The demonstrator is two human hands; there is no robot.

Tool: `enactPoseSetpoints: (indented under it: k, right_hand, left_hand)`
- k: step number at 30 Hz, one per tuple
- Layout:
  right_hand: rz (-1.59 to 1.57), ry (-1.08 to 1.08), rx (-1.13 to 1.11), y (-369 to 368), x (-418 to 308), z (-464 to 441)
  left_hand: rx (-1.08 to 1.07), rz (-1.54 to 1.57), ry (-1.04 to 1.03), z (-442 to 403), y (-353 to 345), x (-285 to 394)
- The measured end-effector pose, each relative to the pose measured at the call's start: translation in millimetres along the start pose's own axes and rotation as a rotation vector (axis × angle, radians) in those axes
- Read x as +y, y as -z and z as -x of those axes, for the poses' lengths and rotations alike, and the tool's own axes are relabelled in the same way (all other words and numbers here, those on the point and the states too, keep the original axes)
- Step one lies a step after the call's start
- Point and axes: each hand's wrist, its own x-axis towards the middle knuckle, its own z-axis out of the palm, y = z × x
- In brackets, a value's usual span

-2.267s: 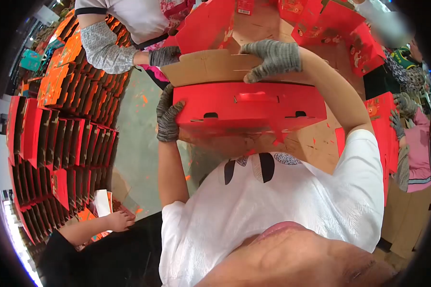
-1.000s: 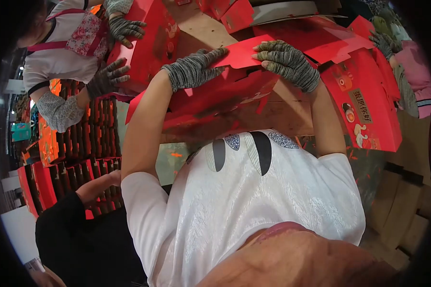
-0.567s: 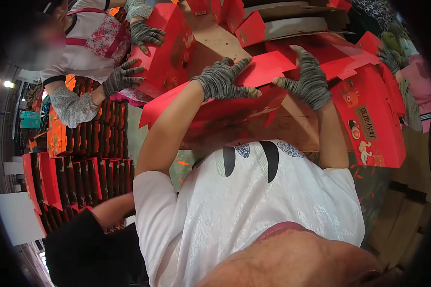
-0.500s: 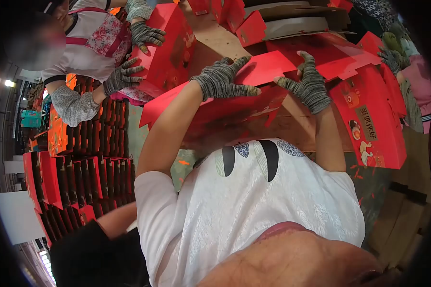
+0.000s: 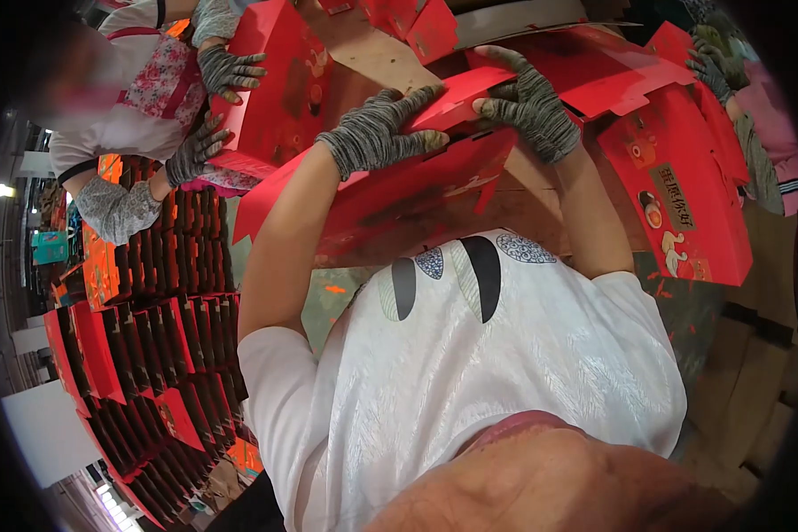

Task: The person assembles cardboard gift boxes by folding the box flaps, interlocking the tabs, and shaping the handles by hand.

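Observation:
A red cardboard box [image 5: 399, 199] with printed sides stands in front of me, its top flap [image 5: 461, 96] folded over. My left hand [image 5: 377, 133], in a grey knit glove, grips the flap's left end, thumb on the near side and fingers over the far side. At the flap's right end, my right hand [image 5: 534, 108], gloved the same way, has the flap between thumb and fingers. The fingertips on the far side are partly hidden.
A co-worker's gloved hands [image 5: 229, 71] rest on another red box [image 5: 279, 84] at the left. A printed red box [image 5: 674, 199] stands at the right, near another person's gloved hand [image 5: 709, 71]. Stacked red cartons [image 5: 142, 346] fill the left side. Flat red cardboard [image 5: 585, 66] lies beyond.
Both my hands have closed from a spread pose onto the flap. The flap is tilted more and sits further left in view. The whole view has shifted slightly.

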Motion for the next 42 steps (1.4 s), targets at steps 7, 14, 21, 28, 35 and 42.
enactPoseSetpoints:
  k: [7, 14, 21, 28, 35, 42]
  right_hand:
    - [1.549, 0.301, -0.097, 30.6, -4.5, 7.0]
    - [1.752, 0.478, -0.083, 31.1, 14.4, 10.3]
    - [1.915, 0.395, -0.151, 18.6, 6.9, 20.7]
    - [1.767, 0.268, -0.099, 17.8, 20.1, 28.2]
    - [1.722, 0.277, -0.042, 39.2, 21.2, 34.6]
    - [1.832, 0.452, -0.121, 34.3, 17.2, -0.6]
  left_hand:
    - [0.139, -0.417, -0.003, 8.3, -26.9, 17.7]
    - [0.114, -0.461, -0.003, 12.9, -26.1, 16.9]
    - [0.123, -0.472, 0.0, 17.0, -28.7, 19.2]
    - [0.243, -0.517, -0.042, 19.8, -40.6, 12.4]
    - [0.356, -0.172, -0.194, 6.8, -59.7, 6.5]
    - [0.306, -0.389, 0.079, -10.4, -66.1, 21.0]
